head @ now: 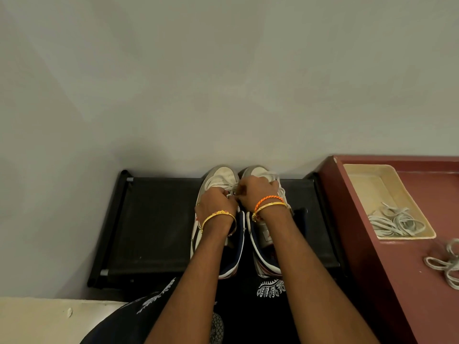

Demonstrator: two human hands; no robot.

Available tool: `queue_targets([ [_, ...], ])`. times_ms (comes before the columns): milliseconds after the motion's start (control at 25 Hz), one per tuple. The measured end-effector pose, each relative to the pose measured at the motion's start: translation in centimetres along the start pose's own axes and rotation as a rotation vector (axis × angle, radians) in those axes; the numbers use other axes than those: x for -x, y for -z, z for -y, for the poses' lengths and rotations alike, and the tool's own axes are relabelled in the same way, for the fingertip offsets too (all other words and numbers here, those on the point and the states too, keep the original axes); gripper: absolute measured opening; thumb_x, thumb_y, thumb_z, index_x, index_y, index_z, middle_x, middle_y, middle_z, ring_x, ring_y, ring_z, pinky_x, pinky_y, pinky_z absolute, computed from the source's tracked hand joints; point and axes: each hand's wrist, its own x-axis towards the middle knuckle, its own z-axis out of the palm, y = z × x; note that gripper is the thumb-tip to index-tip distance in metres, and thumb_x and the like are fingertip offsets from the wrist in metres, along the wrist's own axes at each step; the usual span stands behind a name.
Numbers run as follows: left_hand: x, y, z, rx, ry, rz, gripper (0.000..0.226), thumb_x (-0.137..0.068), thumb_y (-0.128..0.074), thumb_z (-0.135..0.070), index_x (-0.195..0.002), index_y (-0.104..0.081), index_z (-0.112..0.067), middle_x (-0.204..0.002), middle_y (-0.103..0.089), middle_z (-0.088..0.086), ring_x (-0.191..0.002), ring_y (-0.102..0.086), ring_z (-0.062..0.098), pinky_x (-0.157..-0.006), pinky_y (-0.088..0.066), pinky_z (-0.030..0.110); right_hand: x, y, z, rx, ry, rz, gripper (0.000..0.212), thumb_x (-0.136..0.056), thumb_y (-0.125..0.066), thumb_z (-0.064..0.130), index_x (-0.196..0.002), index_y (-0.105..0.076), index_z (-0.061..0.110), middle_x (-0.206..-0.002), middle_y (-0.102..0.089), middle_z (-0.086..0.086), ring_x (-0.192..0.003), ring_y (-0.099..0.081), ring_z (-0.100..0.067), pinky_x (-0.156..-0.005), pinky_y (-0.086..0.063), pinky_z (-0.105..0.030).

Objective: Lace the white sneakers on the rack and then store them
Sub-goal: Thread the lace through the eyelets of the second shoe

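Both sneakers (pixel 221 180) sit side by side on the rack (pixel 154 219), toes pointing far, while left hand (pixel 213 202) and right hand (pixel 255 192) fingers pinch the lace (pixel 232 187).

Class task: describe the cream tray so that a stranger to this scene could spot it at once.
Find the dark red table right of the black shoe rack. On its far end lies the shallow cream tray, holding coiled white laces; another lace bundle lies loose on the table.
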Motion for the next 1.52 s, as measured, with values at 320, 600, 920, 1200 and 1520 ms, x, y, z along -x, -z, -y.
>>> queue_targets([
  [320,-0.3,-0.1,0.3,-0.026,-0.004,-0.012,0.024,-0.092,-0.057,-0.028,-0.107,-0.07,-0.015,-0.106,-0.068,0.007,-0.096,-0.062,0.024,-0.075,-0.045,0.028,-1.7,-1.5,-0.1,0.049,-0.091,-0.026,0.027,-0.089,-0.052,0.023,-0.113,-0.063,0.015,-0.114,-0.064,-0.011,-0.117,-0.05,-0.032,-0.107,-0.024,-0.047],
  [600,-0.2,-0.1,0.2,-0.061,-0.007,-0.041,0.021,-0.092,-0.058,-0.029,-0.104,-0.072,-0.018,-0.102,-0.069,0.005,-0.092,-0.063,0.022,-0.076,-0.048,0.03,-0.6,0.3,-0.1,0.143,-0.122,0.083,0.029,-0.092,-0.048,0.028,-0.117,-0.056,0.016,-0.122,-0.059,-0.01,-0.12,-0.048,-0.033,-0.108,-0.021,-0.051],
  [920,-0.2,-0.1,0.1,-0.052,0.008,-0.031,0.019,-0.091,-0.058,-0.025,-0.101,-0.072,-0.017,-0.1,-0.07,0.004,-0.09,-0.063,0.022,-0.075,-0.05,0.032,6.2,12.3,-0.5,-0.095,0.083,0.129,0.016,-0.094,-0.05,0.019,-0.083,-0.059,0.026,-0.08,-0.055,0.012,-0.089,-0.053,-0.016,-0.09,-0.039,-0.035],
  [1200,-0.2,0.1,0.1,-0.022,0.009,-0.015,0.017,-0.09,-0.058,-0.023,-0.097,-0.073,-0.017,-0.098,-0.07,0.004,-0.089,-0.063,0.022,-0.079,-0.05,0.033,5.5,12.5,-1.4,-0.137,-0.084,0.053,0.018,-0.084,-0.058,0.032,-0.081,-0.062,0.015,-0.085,-0.062,-0.002,-0.088,-0.057,-0.023,-0.087,-0.047,-0.038],
  [1520,0.1,0.2,0.0,-0.009,-0.007,-0.029,0.021,-0.092,-0.058,-0.028,-0.104,-0.072,-0.017,-0.104,-0.069,0.006,-0.096,-0.062,0.024,-0.076,-0.045,0.029,-0.3,-0.4,0.7,0.116,-0.016,0.017,0.032,-0.089,-0.055,0.026,-0.119,-0.055,0.016,-0.124,-0.056,-0.01,-0.121,-0.045,-0.032,-0.106,-0.025,-0.049],
])
